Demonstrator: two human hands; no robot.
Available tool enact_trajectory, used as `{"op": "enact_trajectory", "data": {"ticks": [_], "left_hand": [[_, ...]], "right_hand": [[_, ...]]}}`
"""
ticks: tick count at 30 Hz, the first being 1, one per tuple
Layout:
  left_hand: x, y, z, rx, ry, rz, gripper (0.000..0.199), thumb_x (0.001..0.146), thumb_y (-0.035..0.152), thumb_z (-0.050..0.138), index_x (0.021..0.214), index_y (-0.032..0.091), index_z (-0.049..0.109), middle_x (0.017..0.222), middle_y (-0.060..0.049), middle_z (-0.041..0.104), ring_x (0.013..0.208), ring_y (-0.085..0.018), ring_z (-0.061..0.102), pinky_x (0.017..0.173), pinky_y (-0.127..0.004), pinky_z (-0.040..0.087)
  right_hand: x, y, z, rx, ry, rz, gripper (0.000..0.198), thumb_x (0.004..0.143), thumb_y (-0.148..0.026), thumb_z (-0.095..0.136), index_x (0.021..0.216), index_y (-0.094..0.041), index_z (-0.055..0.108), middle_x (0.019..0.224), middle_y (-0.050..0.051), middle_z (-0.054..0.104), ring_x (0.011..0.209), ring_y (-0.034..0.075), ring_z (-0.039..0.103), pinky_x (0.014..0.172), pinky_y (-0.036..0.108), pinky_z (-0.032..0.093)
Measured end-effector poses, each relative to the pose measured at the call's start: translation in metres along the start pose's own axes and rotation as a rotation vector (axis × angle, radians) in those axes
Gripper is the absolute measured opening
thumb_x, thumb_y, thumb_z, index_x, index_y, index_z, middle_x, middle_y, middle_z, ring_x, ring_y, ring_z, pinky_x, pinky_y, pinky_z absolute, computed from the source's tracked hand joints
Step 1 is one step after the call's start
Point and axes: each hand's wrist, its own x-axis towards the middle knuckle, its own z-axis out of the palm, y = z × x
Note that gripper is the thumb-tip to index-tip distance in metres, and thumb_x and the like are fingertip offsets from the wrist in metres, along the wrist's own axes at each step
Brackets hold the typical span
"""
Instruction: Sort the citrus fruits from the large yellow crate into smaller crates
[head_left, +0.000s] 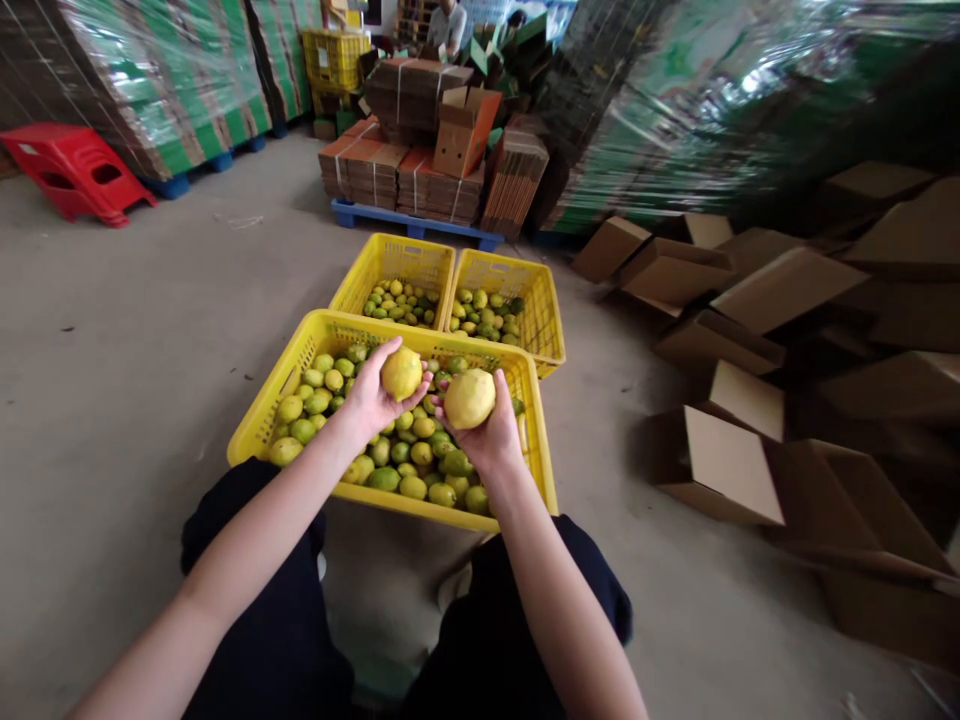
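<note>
Yellow lemons (469, 399) in L+R fingers (503, 400)

fruit (412, 487): part hid by L hand (375, 398); cartons (735, 460): R edge cut, blurry; bkgd person (448, 25): top cut

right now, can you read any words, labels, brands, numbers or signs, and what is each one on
No readable text anywhere.
Red stool: pale mark, too small to read.
Back yellow crate: pale patch, too small.
Right-hand wrapped stack: glare and blur, nothing readable.
</note>
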Motion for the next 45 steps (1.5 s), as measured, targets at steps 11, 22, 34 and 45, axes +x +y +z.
{"op": "enact_trajectory", "data": {"ticks": [11,22,34,45], "left_hand": [[-0.004,-0.005,0.001,-0.127,0.094,-0.083,0.028,0.095,0.033,0.047,0.107,0.011,0.06,0.074,-0.01,0.068,0.068,-0.018,0.07,0.056,-0.025,0.063],[0.017,-0.016,-0.012,0.206,-0.027,0.349,0.03,0.087,0.041,0.065,0.103,0.016,0.068,0.097,-0.008,0.076,0.1,-0.02,0.071,0.093,-0.029,0.055],[0.015,-0.059,-0.012,0.712,-0.149,0.637,0.028,0.095,0.036,0.053,0.114,0.023,0.069,0.145,-0.005,0.057,0.149,-0.02,0.032,0.125,-0.034,0.013],[0.019,-0.028,-0.03,0.743,-0.327,0.276,0.052,0.069,0.03,0.08,0.119,0.021,0.067,0.124,-0.01,0.069,0.126,-0.029,0.058,0.113,-0.044,0.038]], "right_hand": [[-0.002,-0.012,-0.003,0.016,-0.068,0.083,0.034,0.075,-0.049,0.069,0.088,-0.017,0.067,0.076,0.007,0.075,0.054,0.016,0.066,0.044,0.024,0.057],[-0.001,-0.001,0.004,-0.33,-0.003,-0.251,0.057,0.066,-0.032,0.081,0.118,-0.034,0.058,0.098,-0.004,0.068,0.074,0.015,0.068,0.057,0.025,0.058],[0.003,0.031,0.009,-0.281,-0.061,0.007,0.052,0.067,-0.059,0.075,0.107,-0.027,0.065,0.1,0.002,0.074,0.099,0.026,0.069,0.073,0.038,0.061],[-0.013,-0.004,0.005,-0.206,-0.296,-0.072,0.054,0.064,-0.066,0.073,0.101,-0.027,0.066,0.101,0.004,0.074,0.091,0.027,0.07,0.071,0.042,0.06]]}}
